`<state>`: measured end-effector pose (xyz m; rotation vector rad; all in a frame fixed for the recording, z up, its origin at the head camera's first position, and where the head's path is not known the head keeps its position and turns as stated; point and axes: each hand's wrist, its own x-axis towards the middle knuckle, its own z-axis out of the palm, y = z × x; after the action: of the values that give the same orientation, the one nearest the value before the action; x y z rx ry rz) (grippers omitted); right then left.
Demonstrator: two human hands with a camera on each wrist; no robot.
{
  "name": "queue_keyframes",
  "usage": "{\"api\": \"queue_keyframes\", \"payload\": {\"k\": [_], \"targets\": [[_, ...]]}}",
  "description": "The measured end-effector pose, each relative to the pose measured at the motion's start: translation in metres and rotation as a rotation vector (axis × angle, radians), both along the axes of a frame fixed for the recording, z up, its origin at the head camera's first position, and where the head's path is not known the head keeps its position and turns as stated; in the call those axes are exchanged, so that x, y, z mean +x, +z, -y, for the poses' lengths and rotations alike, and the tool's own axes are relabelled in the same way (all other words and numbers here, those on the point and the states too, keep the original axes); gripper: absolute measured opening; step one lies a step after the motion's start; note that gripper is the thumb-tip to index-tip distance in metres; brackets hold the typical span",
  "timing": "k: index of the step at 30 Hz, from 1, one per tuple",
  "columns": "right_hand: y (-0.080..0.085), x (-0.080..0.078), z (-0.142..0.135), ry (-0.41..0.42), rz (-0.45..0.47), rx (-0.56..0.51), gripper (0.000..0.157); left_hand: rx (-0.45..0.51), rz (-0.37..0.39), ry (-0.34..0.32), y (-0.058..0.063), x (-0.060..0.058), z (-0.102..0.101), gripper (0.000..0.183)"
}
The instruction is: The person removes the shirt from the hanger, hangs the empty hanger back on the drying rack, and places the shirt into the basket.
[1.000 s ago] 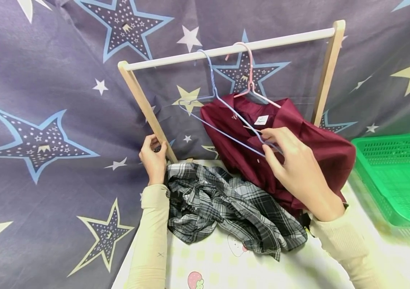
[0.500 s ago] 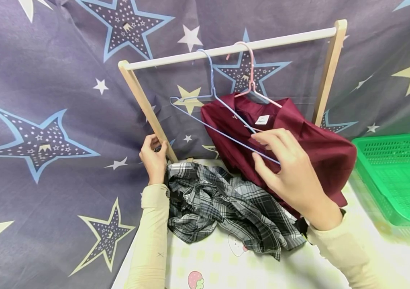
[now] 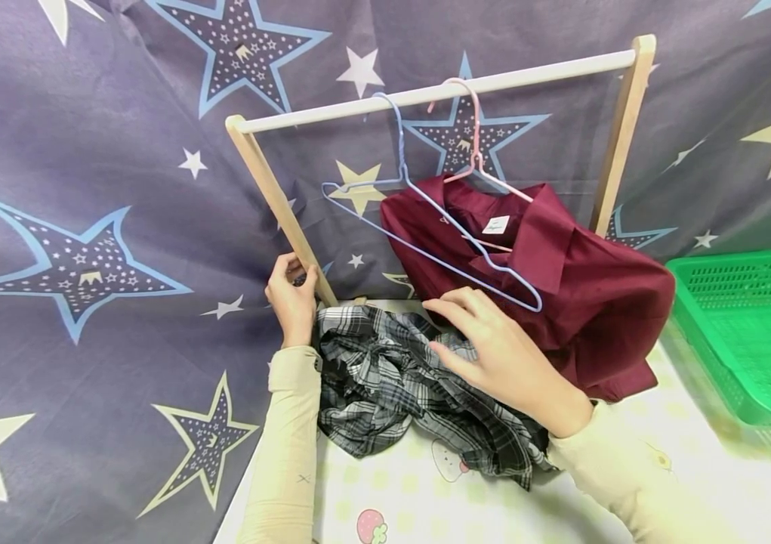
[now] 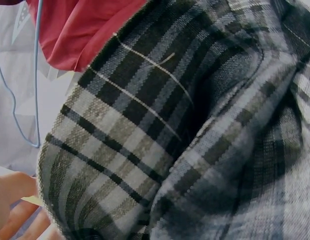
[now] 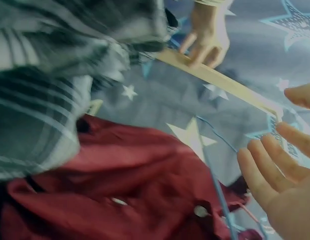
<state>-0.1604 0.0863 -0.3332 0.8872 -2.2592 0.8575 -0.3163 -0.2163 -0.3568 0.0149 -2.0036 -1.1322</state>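
My left hand (image 3: 292,295) holds the lower part of the rack's left wooden post (image 3: 269,189), thumb on one side and fingers on the other. Above the crumpled grey plaid shirt (image 3: 371,393) is my right hand (image 3: 494,355), its fingers spread and nothing between them. From the rack's white rail (image 3: 331,112) hangs a bare blue hanger (image 3: 426,261). Beside it a pink hanger (image 3: 476,143) carries a maroon shirt (image 3: 602,302) with a white label. In the right wrist view the right hand (image 5: 285,175) has loosely bent fingers, apart from the cloth.
A green plastic basket (image 3: 752,363) stands at the right. The table has a pale checked cover (image 3: 412,499) with printed pictures. Behind the rack hangs a dark star-patterned cloth (image 3: 106,378), and the right wooden post (image 3: 623,136) rises near the maroon shirt.
My right hand has let go of the blue hanger and moved down and left over the plaid shirt. The blue hanger now hangs free. My left hand stays on the post.
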Motion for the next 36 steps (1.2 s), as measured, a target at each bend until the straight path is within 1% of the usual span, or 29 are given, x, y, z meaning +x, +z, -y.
{"api": "queue_keyframes", "payload": {"k": [5,10,15,19,25,33,36], "targets": [[-0.016,-0.008,0.010,0.000,0.066,0.083,0.058,-0.004,0.001,0.001,0.000,-0.001,0.000,0.021],[-0.032,-0.017,0.018,0.005,0.119,0.145,0.080,-0.005,-0.008,0.001,0.000,-0.002,0.001,0.022],[-0.047,-0.025,0.025,0.030,0.154,0.187,0.098,0.009,-0.015,-0.012,0.000,-0.001,0.000,0.022],[-0.058,-0.032,0.029,0.044,0.165,0.216,0.109,0.011,-0.023,-0.019,-0.001,-0.002,0.000,0.023],[-0.074,-0.041,0.035,0.040,0.204,0.261,0.118,0.007,-0.035,-0.022,-0.002,-0.002,0.001,0.023],[-0.090,-0.045,0.044,0.051,0.256,0.289,0.125,0.000,-0.036,-0.011,-0.002,-0.001,0.000,0.022],[-0.096,-0.048,0.048,0.038,0.284,0.316,0.128,-0.008,-0.034,-0.008,-0.003,-0.001,0.001,0.022]]}}
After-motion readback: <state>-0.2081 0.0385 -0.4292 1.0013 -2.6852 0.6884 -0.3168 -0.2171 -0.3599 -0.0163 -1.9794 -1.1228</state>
